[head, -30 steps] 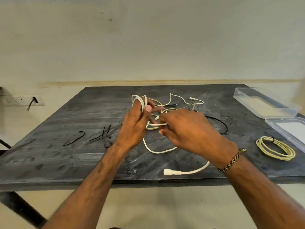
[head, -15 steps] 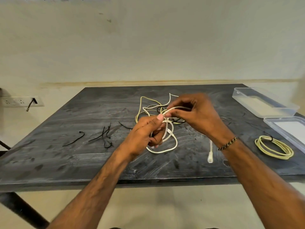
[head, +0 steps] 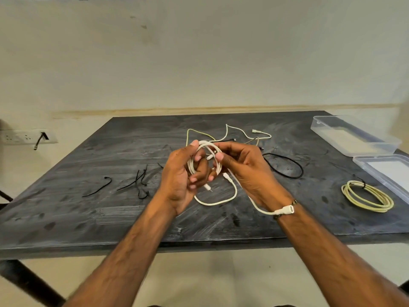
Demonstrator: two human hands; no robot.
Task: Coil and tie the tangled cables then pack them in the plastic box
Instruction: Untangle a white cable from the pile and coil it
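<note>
Together, both hands (head: 212,171) around white cable (head: 204,160)

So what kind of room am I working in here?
Probably a plain workroom or test bench rather than a home. A bare dark table stands against an unpainted-looking wall, a socket strip is mounted low on that wall, and only cables and a clear plastic box are laid out.

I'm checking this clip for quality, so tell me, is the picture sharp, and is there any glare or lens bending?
Head view: mostly sharp; the white cable held by the left hand and right hand reads clearly, forearms soften near the bottom edge. Light is soft and even, with dull sheen on the table, no hard glare. The wide-angle lens stretches the edges.
</note>
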